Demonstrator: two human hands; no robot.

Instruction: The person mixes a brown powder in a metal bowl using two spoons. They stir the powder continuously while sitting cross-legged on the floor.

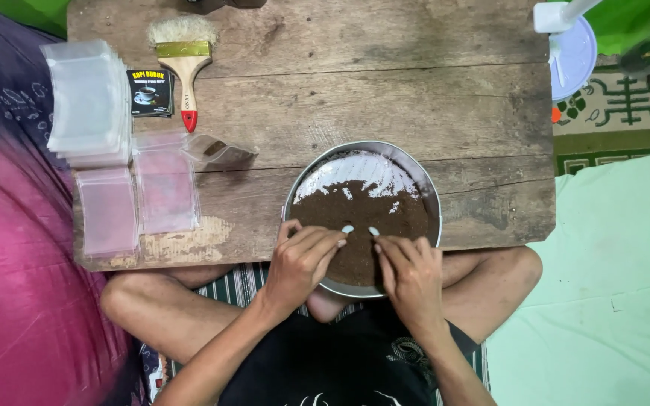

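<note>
A round metal pan [424, 188] half covered with dark brown powder [362, 214] sits at the near edge of a low wooden table [415, 98]. My left hand [302, 263] and my right hand [409, 272] rest over the pan's near side, fingers pointing inward onto the powder. Two small pale bits lie at my fingertips; I cannot tell what they are. Neither hand visibly grips anything. My crossed legs show below the table.
Stacks of clear plastic pouches [88, 101], [107, 210], [165, 188] lie at the table's left. A filled small pouch [218, 150], a black printed packet [150, 92] and a paintbrush [184, 53] lie nearby. A white fan base [572, 53] stands at the far right.
</note>
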